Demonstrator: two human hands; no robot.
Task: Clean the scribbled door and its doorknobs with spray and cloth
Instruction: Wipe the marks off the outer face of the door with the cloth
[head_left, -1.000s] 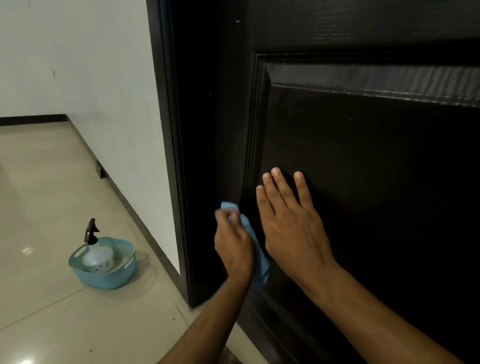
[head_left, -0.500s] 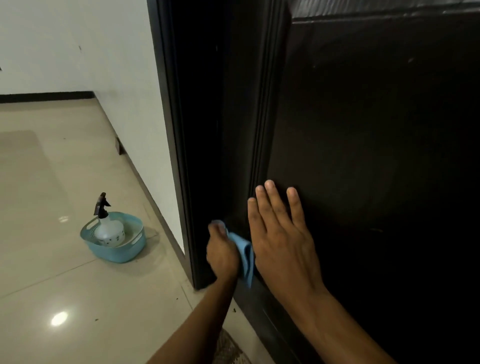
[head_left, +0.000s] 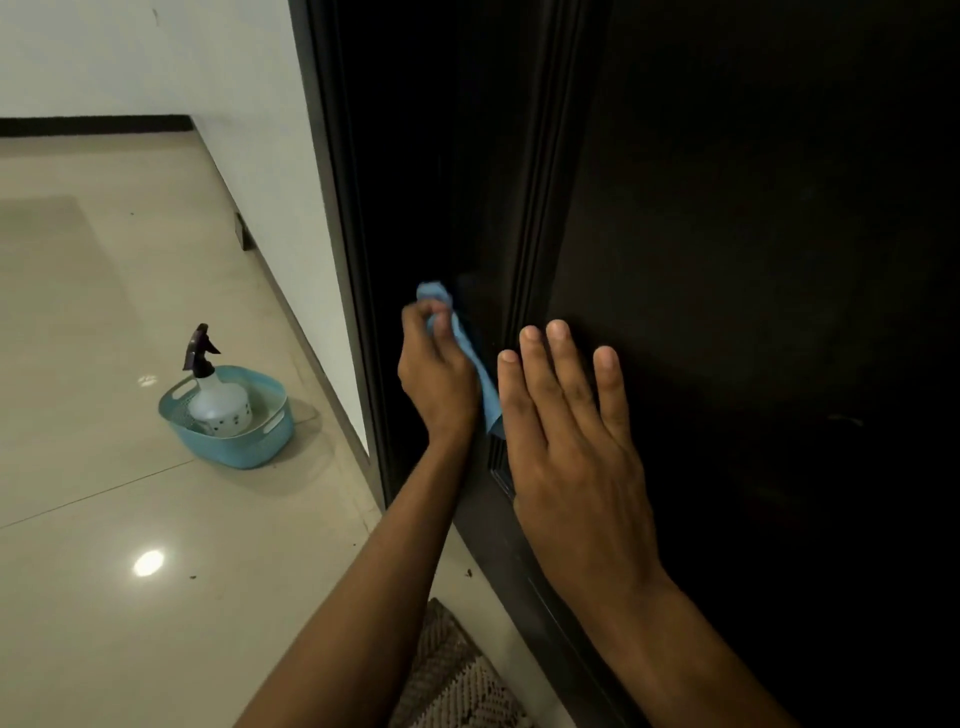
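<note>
Wiping one door (head_left: 727, 260), one cloth (head_left: 470, 358)

The door (head_left: 753, 260) runs off the frame at twelve and three o'clock, too dark to show scribbles. The cloth (head_left: 480, 371) is partly hidden between both hands. A patterned mat (head_left: 457, 680), perhaps woven, is cut off at six o'clock.
</note>
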